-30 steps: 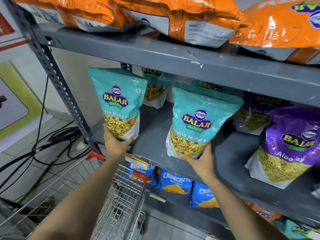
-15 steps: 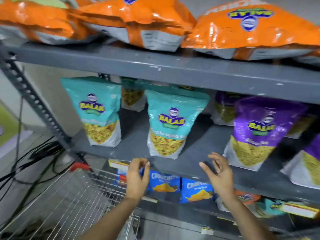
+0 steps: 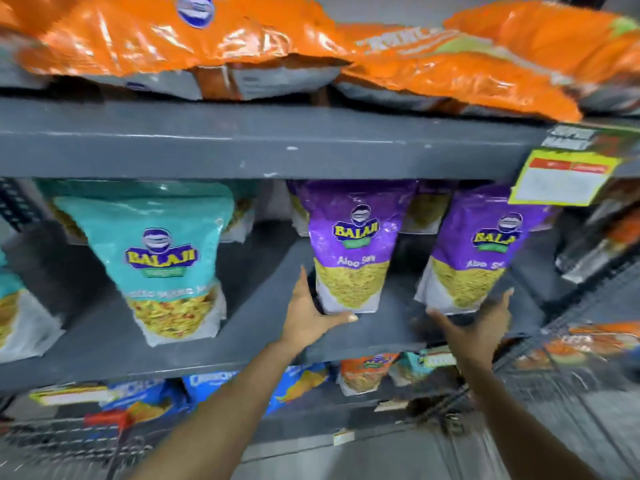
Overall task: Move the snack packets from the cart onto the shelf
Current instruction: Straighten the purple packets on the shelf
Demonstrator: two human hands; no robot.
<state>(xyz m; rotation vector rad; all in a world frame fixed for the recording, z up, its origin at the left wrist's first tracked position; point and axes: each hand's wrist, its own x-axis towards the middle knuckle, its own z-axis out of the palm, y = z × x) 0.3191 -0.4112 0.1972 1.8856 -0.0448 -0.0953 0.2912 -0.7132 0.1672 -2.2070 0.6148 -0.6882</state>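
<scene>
Two purple Balaji snack packets stand on the grey middle shelf (image 3: 242, 355). My left hand (image 3: 308, 315) cups the lower left corner of the left purple packet (image 3: 353, 251), thumb under its base and fingers up its side. Just below the base of the right purple packet (image 3: 485, 247) is my right hand (image 3: 479, 329), fingers spread, holding nothing. A teal Balaji packet (image 3: 162, 258) stands alone further left on the same shelf. The wire cart (image 3: 69, 445) with its red handle shows blurred at the bottom left.
Orange packets (image 3: 214, 43) lie on the shelf above. Blue and orange packets (image 3: 363, 370) fill the shelf below. A yellow price tag (image 3: 568, 178) hangs at the upper right. A wire mesh rack (image 3: 571, 344) with orange packets stands to the right.
My view and both hands have swung right, away from the teal packets. My left hand has closed on the left purple packet's corner; my right hand has come under the right purple packet.
</scene>
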